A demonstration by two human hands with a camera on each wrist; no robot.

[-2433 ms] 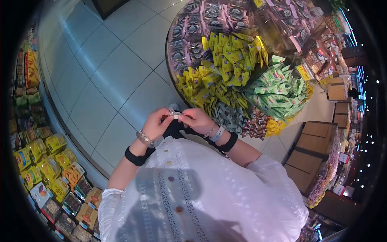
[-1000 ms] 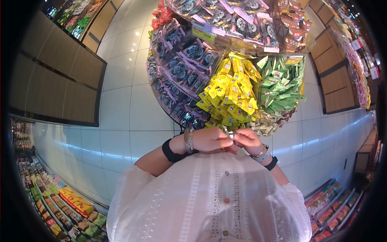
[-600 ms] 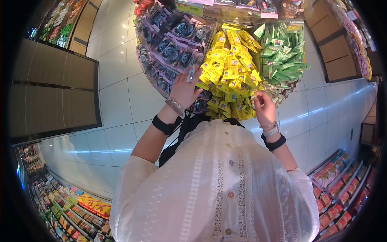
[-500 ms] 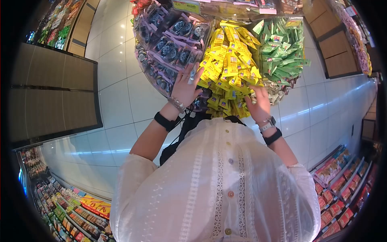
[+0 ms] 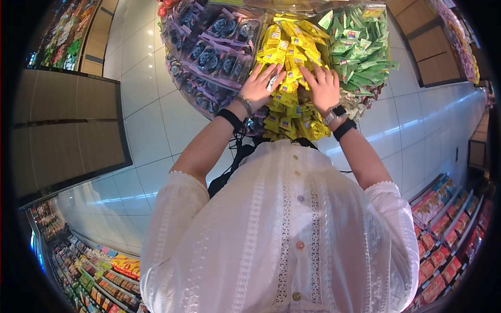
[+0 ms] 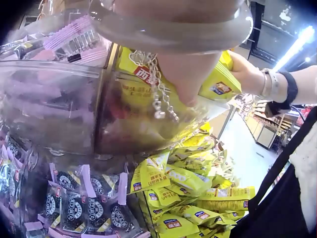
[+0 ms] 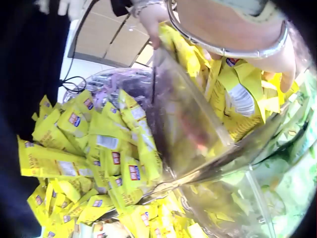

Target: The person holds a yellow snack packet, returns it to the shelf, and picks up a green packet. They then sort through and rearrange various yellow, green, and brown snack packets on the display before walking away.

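In the head view my left hand (image 5: 260,89) rests on the left side of the upper yellow packets (image 5: 293,37), fingers spread, a small silvery thing (image 5: 272,82) at them. My right hand (image 5: 323,89) touches the same heap from the right with extended fingers. A gap with yellow packets lies between the hands. In the right wrist view, yellow packets (image 7: 242,94) stand behind a clear bin wall (image 7: 185,116) below the right hand (image 7: 237,29); its fingertips are partly hidden. The left wrist view shows a clear bin wall (image 6: 49,106) beside the left hand (image 6: 185,74).
Dark packets with purple edges (image 5: 211,60) fill the bins at left, green packets (image 5: 360,57) the bin at right. More yellow packets (image 5: 292,122) lie lower, near the body. Brown cabinets (image 5: 68,125) stand at far left; stocked shelves (image 5: 438,261) are at lower right.
Both hands, together around the small silvery thing a second ago, have parted and moved forward onto the yellow packets. The left has since shifted right, and the right hand's fingers have straightened.
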